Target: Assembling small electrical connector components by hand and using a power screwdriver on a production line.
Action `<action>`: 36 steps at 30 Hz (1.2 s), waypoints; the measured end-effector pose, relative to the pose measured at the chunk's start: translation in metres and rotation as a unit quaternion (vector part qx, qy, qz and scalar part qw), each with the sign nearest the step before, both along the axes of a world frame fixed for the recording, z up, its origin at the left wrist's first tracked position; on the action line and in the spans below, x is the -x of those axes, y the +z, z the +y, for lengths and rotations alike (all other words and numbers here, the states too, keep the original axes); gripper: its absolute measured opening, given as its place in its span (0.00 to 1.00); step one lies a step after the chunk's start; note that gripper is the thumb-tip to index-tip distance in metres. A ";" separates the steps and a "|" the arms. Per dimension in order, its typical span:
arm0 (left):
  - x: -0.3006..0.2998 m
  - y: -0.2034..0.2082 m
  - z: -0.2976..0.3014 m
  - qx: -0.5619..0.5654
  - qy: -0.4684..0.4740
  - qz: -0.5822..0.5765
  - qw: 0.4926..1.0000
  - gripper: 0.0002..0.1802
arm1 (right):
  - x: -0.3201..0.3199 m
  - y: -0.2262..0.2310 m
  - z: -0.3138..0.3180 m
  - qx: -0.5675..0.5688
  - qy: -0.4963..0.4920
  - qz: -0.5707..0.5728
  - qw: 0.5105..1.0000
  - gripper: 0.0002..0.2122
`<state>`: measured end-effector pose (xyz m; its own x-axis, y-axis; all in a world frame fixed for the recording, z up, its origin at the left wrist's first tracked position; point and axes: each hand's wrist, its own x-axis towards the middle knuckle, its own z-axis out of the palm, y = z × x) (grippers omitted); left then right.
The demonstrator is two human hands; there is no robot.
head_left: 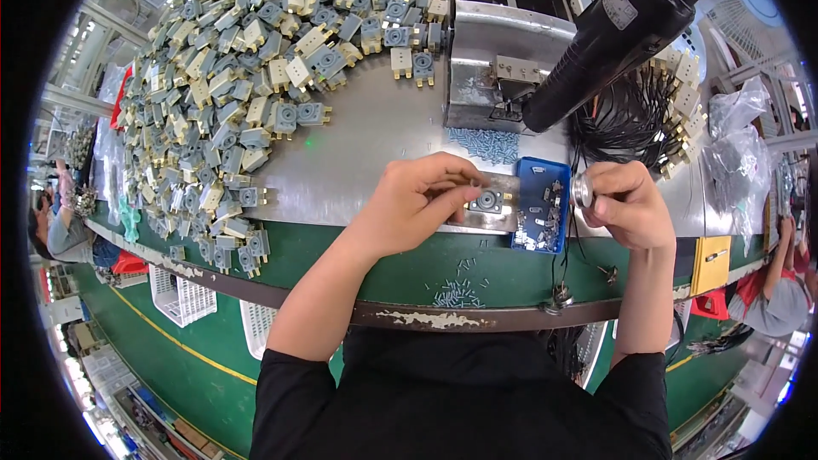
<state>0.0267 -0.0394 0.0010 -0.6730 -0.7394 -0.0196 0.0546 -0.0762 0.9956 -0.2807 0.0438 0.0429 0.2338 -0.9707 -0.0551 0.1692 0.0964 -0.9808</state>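
Grey and cream plastic parts lie heaped in a big pile across the upper left of a bare metal worktop, each a small square block with a round socket in its face and brass-coloured tabs at one edge. One such grey connector block sits apart from the heap, at the near edge of the metal top, on a small clear fixture plate. The left hand rests on it with fingers curled, thumb and fingertips pinching the block's left side, so the hand is closed around that part rather than spread.

Just right of the block stands a small blue tray filled with tiny metal pieces. The right hand hovers just beyond the tray's right wall, fingers drawn together around a small round silver part gripped between thumb and forefinger; the two hands stay apart, with the tray between them.

Above the tray a scatter of small screws lies on the metal, beside a steel machine housing. A black electric screwdriver hangs slanting over the bench, its tip near the housing. To the right is a tangle of black wires with cream connectors. More loose screws lie on the green bench edge.
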 end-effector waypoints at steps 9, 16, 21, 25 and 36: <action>0.010 -0.002 -0.008 0.238 -0.022 -0.074 0.968 0.10 | -0.017 -0.005 -0.005 -0.097 -0.059 0.018 0.993 0.12; 0.012 -0.004 -0.012 0.217 -0.030 -0.080 0.972 0.11 | -0.031 -0.007 -0.006 -0.077 -0.073 0.028 0.994 0.11; 0.008 -0.007 -0.012 0.199 -0.044 -0.077 0.976 0.16 | -0.042 0.001 -0.005 -0.070 -0.075 0.082 0.991 0.10; 0.007 -0.002 -0.008 0.181 -0.022 -0.089 0.979 0.19 | -0.054 0.008 -0.006 -0.008 -0.072 0.238 0.969 0.08; 0.018 -0.016 -0.008 0.290 0.012 -0.044 0.956 0.18 | -0.062 0.002 -0.008 0.022 -0.024 0.336 0.941 0.07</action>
<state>0.0086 -0.0472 -0.0147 -0.6709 -0.6581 0.3417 -0.0373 0.4902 0.8708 -0.2189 0.0361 0.0448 0.1171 -0.9839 -0.1349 -0.4881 0.0613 -0.8707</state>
